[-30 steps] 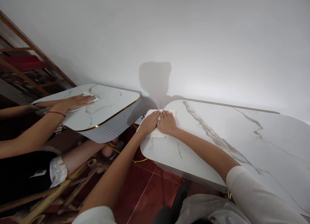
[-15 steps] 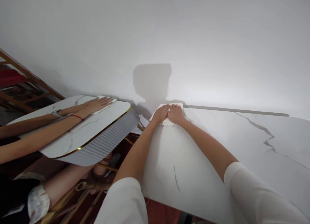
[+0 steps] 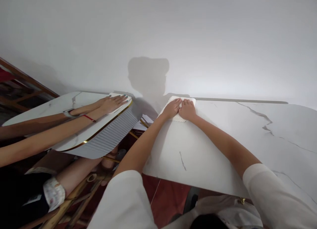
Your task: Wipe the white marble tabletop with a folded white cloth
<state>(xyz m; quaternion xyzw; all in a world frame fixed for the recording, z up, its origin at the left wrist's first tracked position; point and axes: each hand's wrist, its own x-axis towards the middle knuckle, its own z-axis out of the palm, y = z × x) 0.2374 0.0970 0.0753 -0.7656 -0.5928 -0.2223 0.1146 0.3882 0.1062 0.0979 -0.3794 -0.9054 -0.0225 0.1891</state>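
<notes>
A white cloth point(image 3: 182, 118) lies spread on the far left corner of the white marble-patterned table point(image 3: 210, 149), close to the wall. My left hand point(image 3: 172, 108) rests flat on the cloth, palm down and fingers forward. Beside it, my right hand point(image 3: 187, 109) presses on the same cloth in the same way, the two hands touching or nearly so. Both hands are open, with the cloth under them and not gripped. The cloth's middle is hidden beneath my palms.
At left, another person's hands point(image 3: 112, 104) lie on a second white cloth point(image 3: 114, 94) upon a gold-edged marble-patterned table point(image 3: 59, 105). A gap separates the two tables. A pale wall point(image 3: 210, 41) stands behind both. Wooden slatted furniture point(image 3: 56, 215) and red floor point(image 3: 168, 192) show below.
My hands and the cloth appear slightly farther right and higher in view, partly because the camera has shifted. The other person's hands have slid right toward their table's edge.
</notes>
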